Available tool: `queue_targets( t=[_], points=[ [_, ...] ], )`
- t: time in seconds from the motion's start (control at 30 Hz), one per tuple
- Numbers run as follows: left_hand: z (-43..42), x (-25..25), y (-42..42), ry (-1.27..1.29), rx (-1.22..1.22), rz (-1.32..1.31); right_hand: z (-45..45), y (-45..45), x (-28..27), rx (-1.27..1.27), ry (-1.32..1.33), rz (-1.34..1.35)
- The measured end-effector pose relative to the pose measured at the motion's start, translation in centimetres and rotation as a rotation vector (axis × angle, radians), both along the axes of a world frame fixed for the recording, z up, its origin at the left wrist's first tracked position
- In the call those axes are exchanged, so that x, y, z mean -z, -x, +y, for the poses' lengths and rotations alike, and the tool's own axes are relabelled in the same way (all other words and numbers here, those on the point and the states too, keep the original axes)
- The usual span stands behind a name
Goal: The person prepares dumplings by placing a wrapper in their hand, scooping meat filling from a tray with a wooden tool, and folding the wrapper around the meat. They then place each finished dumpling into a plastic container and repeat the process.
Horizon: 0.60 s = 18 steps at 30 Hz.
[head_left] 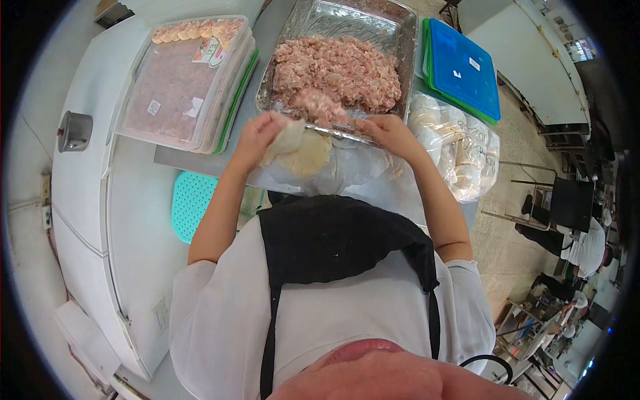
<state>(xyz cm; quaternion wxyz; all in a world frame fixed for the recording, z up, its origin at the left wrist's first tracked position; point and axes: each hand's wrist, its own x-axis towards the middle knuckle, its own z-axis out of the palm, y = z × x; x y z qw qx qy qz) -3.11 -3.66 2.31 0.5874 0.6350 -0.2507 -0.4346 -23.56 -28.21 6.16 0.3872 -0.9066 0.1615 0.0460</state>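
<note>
My left hand pinches a thin, pale dough wrapper near the table's front edge. Below it, more round wrappers lie on clear plastic. My right hand is closed on a small tool whose kind is mostly hidden. At the tool's end, a lump of minced meat hangs over the near rim of a metal tray, just right of the left hand's wrapper. A large mound of minced meat fills the tray's middle and near part.
Stacked clear plastic containers stand at left, the top one holding rows of filled pieces. At right are blue and green lids and bagged wrapper stacks. A turquoise stool is below the table. Other people are farther right.
</note>
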Motion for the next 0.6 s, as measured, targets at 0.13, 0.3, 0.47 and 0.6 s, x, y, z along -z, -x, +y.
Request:
queue_targets(
  t=[0.13, 0.3, 0.47, 0.6],
  points=[
    [-4.0, -3.6, 0.1, 0.368, -0.145, 0.442, 1.7, -1.0, -2.9, 0.304, -0.394, -0.19],
    [-8.6, -6.7, -0.1, 0.591, -0.199, 0.708, 3.6, -3.8, -3.7, 0.4, -0.631, -0.294],
    [-10.1, -7.9, -2.5, 0.705, -0.217, 0.996, 4.4, -5.3, -1.0, 0.249, 0.31, -0.626],
    [-10.8, -4.9, -4.2, 0.569, -0.317, 0.856, 6.2, -3.6, -7.6, 0.218, 0.526, -0.009]
  ],
)
